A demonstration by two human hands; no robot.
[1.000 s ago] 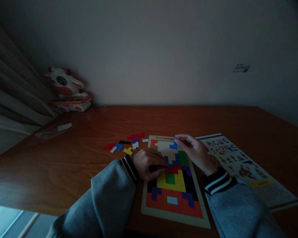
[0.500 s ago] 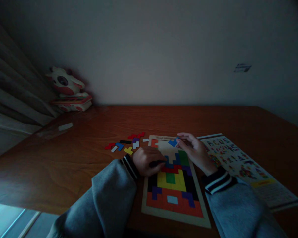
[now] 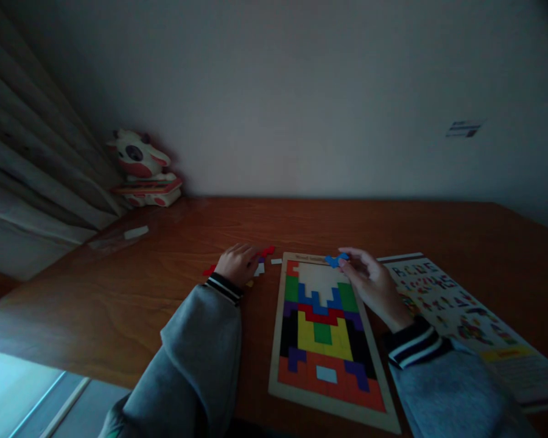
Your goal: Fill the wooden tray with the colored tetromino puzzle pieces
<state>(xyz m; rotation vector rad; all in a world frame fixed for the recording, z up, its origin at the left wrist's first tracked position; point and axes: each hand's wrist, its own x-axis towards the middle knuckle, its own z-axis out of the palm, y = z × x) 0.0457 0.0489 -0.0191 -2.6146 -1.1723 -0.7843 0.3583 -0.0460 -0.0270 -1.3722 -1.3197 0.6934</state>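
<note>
Your left hand (image 3: 237, 266) has moved off the left edge of the pale-rimmed wooden puzzle board (image 3: 333, 406) and partly covers loose, flat coloured pieces (image 3: 260, 268) on the brown wooden desk (image 3: 132, 292); fingers curled, grip cannot be told. Your right hand (image 3: 375, 286) pinches 1 flat, angular blue piece (image 3: 337, 261) at the board's far edge, near its right corner. The white printed sheet (image 3: 466, 304) shows letters C, D, E; the board's heading is illegible.

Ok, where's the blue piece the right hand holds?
In the head view, right of centre: the blue piece is pinched in the right hand, at the puzzle board's far end.
</note>
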